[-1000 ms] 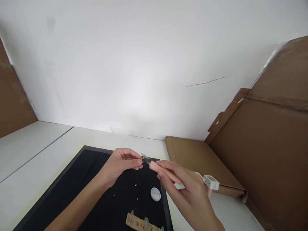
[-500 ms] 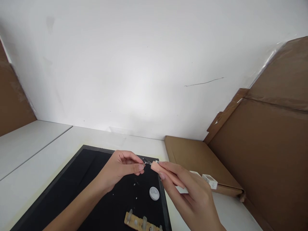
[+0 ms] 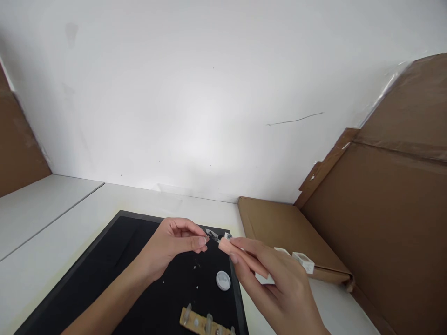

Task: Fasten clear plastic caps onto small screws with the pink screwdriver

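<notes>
My right hand (image 3: 284, 281) grips a small knife (image 3: 249, 260) by its thick peach-coloured handle. Its short metal blade points up and left, towards the fingertips of my left hand (image 3: 172, 244). Those fingers are closed in a pinch on something tiny and pale, mostly hidden, close to the blade tip. Whether the blade touches it I cannot tell. Both hands are raised over the black mat (image 3: 146, 298). Below them lie a round white lid (image 3: 223, 281) and several pale crumbs. A yellowish strip (image 3: 199, 324) with translucent upright pieces shows at the bottom edge.
A flat cardboard box (image 3: 279, 221) lies at the right on the white table (image 3: 129, 195). Small white boxes (image 3: 303, 263) stand by its front edge, partly behind my right hand. Cardboard panels (image 3: 398, 223) rise on both sides, and a white wall (image 3: 195, 93) closes the back.
The knife blade has turned slightly and now shows its flat side more. Both hands stay nearly in place; the whole view has shifted a little.
</notes>
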`<state>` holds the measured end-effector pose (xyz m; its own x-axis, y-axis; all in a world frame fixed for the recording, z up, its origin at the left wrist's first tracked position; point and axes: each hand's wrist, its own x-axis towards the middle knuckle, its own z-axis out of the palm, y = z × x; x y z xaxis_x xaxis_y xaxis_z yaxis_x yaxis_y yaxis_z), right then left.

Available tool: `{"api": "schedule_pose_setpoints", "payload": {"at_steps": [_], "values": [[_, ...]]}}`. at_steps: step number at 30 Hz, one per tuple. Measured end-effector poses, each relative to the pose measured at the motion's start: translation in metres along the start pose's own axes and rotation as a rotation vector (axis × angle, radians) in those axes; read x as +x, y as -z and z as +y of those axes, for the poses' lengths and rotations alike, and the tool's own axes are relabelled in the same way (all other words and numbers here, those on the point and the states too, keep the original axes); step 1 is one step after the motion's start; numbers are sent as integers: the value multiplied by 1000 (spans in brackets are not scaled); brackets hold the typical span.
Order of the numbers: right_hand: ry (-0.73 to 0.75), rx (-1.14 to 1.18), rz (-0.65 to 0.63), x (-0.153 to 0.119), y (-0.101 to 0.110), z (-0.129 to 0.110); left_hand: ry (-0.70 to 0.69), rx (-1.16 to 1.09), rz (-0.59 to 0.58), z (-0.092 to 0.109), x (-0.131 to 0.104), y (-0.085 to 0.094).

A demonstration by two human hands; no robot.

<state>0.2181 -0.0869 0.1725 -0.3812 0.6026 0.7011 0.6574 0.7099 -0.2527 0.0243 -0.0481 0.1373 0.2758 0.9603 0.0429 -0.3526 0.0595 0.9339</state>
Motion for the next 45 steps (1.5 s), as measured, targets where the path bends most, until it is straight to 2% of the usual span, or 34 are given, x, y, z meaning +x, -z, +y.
{"api": "schedule_pose_setpoints", "payload": {"at_steps": [9, 17, 25, 34, 41, 45], "values": [[5, -21, -22, 3, 4, -1, 20, -27, -3, 4, 1, 1], [33, 3, 112, -1, 2, -1, 31, -33, -12, 3, 1, 2], [-19, 2, 18, 0, 0, 0, 25, -41, -13, 4, 0, 1], [18, 0, 36, 6, 3, -1, 20, -49, -6, 6, 0, 4], [-4, 125, 95, 0, 2, 2, 1, -41, -27, 5, -1, 7], [-11, 115, 72, -1, 2, 3, -11, -44, -46, 5, -1, 7]]}}
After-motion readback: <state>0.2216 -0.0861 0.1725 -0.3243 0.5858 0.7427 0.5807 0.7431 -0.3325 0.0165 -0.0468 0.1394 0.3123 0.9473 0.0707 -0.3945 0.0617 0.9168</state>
